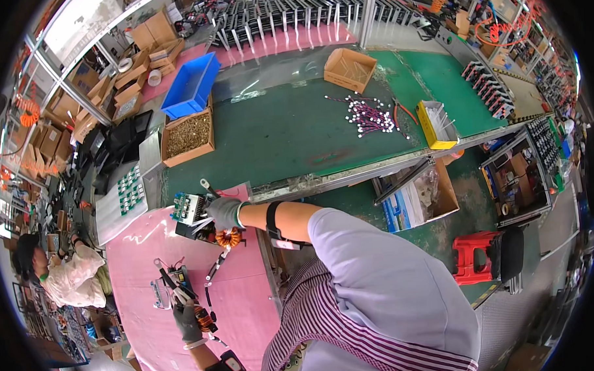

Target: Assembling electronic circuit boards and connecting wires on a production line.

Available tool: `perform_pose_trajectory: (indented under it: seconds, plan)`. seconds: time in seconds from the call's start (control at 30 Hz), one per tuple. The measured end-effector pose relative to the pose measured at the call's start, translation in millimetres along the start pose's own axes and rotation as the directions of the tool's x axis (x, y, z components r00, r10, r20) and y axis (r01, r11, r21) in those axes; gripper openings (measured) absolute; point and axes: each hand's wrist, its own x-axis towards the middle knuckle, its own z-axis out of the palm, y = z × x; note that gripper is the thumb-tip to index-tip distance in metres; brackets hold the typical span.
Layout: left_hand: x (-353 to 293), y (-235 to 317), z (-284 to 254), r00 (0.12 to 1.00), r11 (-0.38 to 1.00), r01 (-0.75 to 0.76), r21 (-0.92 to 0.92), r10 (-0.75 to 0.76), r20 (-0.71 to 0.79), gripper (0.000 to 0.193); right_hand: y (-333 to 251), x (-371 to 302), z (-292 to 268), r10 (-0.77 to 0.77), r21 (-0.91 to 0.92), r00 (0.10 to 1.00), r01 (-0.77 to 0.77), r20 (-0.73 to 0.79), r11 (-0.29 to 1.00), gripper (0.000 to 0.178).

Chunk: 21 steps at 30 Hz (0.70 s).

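Both of my hands wear grey gloves. My left hand [186, 321] is closed at the near end of a circuit board assembly [176, 278] lying on the pink mat [242, 289]. A black cable with a metal lug lies along that assembly, and a copper-wound coil [204, 319] sits beside the hand. Farther off, my right hand [225, 213] closes on the edge of a second circuit board assembly [189, 209] with a white block. Another copper coil [228, 237] and a black lead with metal lugs [216, 264] lie just below this hand. My fingertips are partly hidden.
A cardboard box of small brass-coloured parts [188, 137] and a blue bin [190, 86] stand beyond my hands. White-ended wires [372, 116], pliers [407, 112] and a yellow box [437, 125] are on the green bench. Small green boards [131, 190] lie left. A co-worker [64, 272] sits at far left.
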Motion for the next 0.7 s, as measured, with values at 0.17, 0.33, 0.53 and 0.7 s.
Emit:
perform_pose_trajectory:
  seconds: [0.17, 0.33, 0.53, 0.7]
  plan:
    - [14.7, 39.6, 41.1, 0.99, 0.997, 0.018, 0.069, -0.027, 0.14, 0.027, 84.1, -33.5, -42.5, 0.15, -0.031, 0.988, -0.151, -0.043, 0.988, 0.031]
    - [68.1, 67.0, 138.2, 0.936, 0.982, -0.134, 0.131, 0.082, 0.343, 0.033, 202.2, -72.4, -96.8, 0.263, 0.01, 0.94, -0.267, -0.219, 0.964, 0.029]
    - [155.9, 85.1, 303.5, 0.952, 0.693, -0.274, 0.667, 0.098, 0.289, 0.024, 334.2, -147.7, -120.2, 0.53, 0.057, 0.834, -0.528, -0.158, 0.848, 0.036]
    - [195.5, 57.2, 396.6, 0.912, 0.098, -0.407, 0.908, 0.094, 0.399, 0.036, 367.3, -185.5, -93.3, 0.49, 0.221, 0.771, -0.437, -0.406, 0.872, 0.029]
